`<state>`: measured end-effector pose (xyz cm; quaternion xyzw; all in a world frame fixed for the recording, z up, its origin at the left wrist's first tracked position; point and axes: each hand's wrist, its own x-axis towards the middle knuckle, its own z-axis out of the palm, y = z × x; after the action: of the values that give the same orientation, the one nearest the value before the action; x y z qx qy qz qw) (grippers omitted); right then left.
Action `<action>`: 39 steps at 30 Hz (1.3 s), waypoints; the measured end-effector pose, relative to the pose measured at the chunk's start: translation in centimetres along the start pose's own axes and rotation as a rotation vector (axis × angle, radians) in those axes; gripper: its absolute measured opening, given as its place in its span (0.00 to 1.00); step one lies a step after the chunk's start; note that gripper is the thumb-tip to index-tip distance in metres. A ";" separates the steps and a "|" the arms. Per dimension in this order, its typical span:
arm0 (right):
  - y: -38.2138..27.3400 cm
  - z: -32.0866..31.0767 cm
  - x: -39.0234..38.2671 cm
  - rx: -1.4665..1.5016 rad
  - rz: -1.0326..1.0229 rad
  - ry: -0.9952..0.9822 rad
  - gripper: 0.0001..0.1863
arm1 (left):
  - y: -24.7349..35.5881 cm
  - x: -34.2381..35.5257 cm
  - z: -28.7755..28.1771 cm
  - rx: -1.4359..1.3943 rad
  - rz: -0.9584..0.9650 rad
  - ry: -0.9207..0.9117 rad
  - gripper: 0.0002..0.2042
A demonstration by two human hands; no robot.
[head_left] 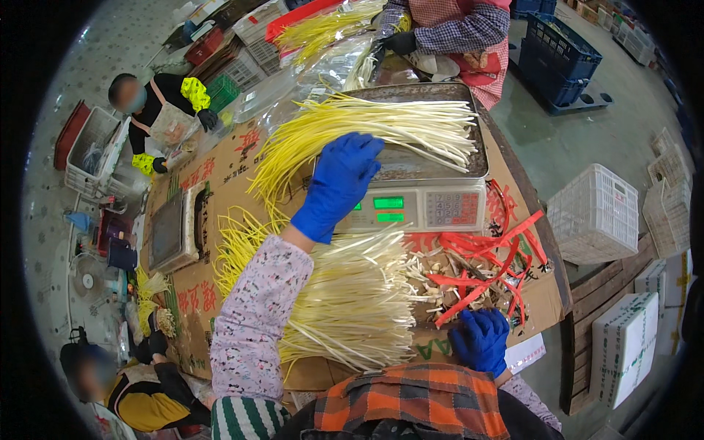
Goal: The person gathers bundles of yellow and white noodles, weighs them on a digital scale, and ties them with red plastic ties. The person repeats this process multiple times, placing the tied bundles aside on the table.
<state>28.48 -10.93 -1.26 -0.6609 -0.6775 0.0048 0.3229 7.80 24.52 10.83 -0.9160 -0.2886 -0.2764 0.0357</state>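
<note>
My left hand [339, 183], in a blue glove, reaches over the front of a metal weighing scale [440, 209] and rests on a bundle of long yellow-white stalks [381, 125] lying across the scale's pan. My right hand [480, 339], also gloved in blue, sits low near my body beside a pile of red ties [484, 268], with its fingers curled; what it holds is hidden. A second heap of pale stalks [352, 301] lies on the cardboard-covered table [220, 183] between my arms.
A person in a checked apron [455, 29] works across the table with more stalks. Two other people [158, 106] are at the left. White crates [594, 213], blue crates [561, 51], white boxes [623, 345] and a second scale [172, 231] surround the table.
</note>
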 end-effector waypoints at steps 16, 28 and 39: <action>1.4 -5.1 16.8 0.305 0.012 0.102 0.20 | -2.6 5.0 3.3 0.132 0.112 0.046 0.09; 2.3 1.9 31.8 0.029 -0.036 0.011 0.18 | -2.1 4.8 2.5 0.022 0.139 0.190 0.06; 6.3 -1.4 30.2 0.520 0.447 0.127 0.19 | -1.7 4.7 2.0 0.085 0.080 0.166 0.09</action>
<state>37.24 16.38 10.13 -0.6874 -0.4709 0.2068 0.5128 11.04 28.79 11.44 -0.8983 -0.2593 -0.3373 0.1093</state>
